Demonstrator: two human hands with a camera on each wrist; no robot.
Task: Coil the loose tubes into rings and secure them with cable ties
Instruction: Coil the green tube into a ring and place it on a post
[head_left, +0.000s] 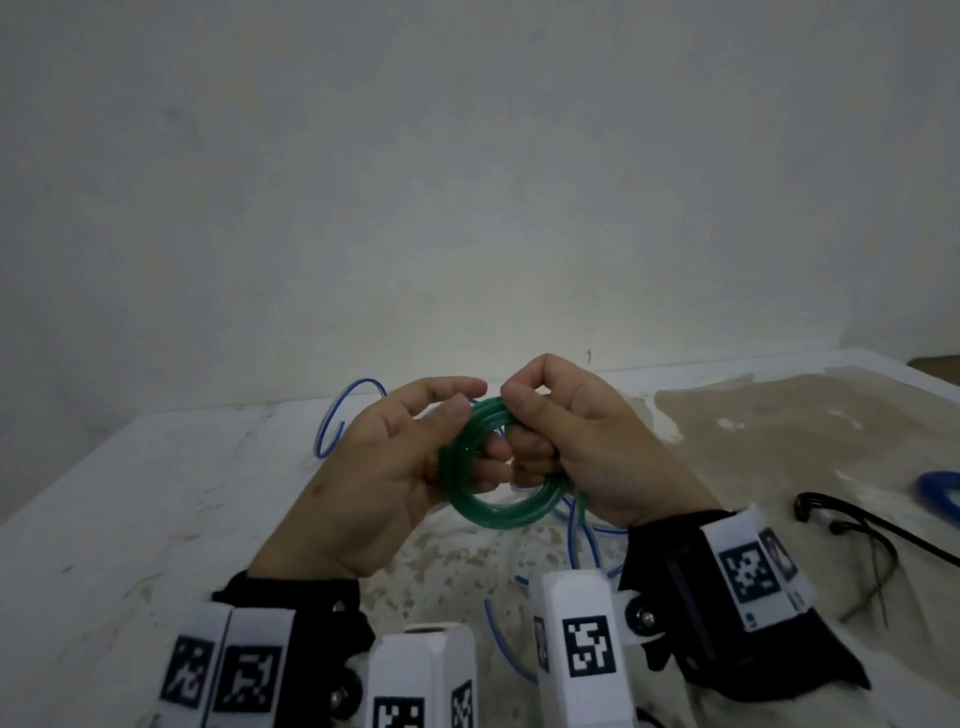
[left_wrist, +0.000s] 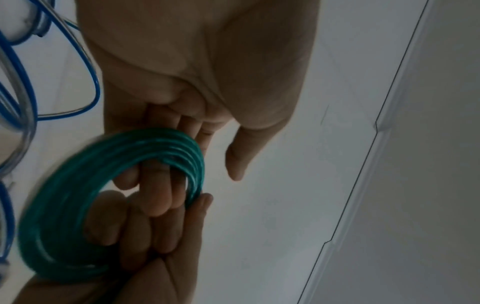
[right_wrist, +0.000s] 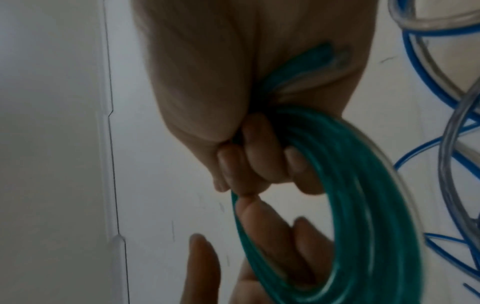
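A green tube coil (head_left: 498, 514) of several turns hangs in the air between both hands, above the table. My left hand (head_left: 457, 410) has its fingers (left_wrist: 161, 195) pushed fairly straight through the ring, with the thumb held apart from it. On the coil's upper right side, my right hand (head_left: 540, 421) makes a fist, its fingers (right_wrist: 249, 164) curled tightly round the bundled turns. The green coil (right_wrist: 363, 205) fills the right wrist view, blurred. A short green tail (head_left: 579, 506) drops below the right hand.
Loose blue tube (head_left: 332, 415) loops over the white table (head_left: 130, 519) behind and under my hands. A clear tube (right_wrist: 446, 144) lies tangled with it. Black cable ties (head_left: 852, 519) and a blue coil (head_left: 935, 493) lie at right. A wall (head_left: 467, 182) stands close behind.
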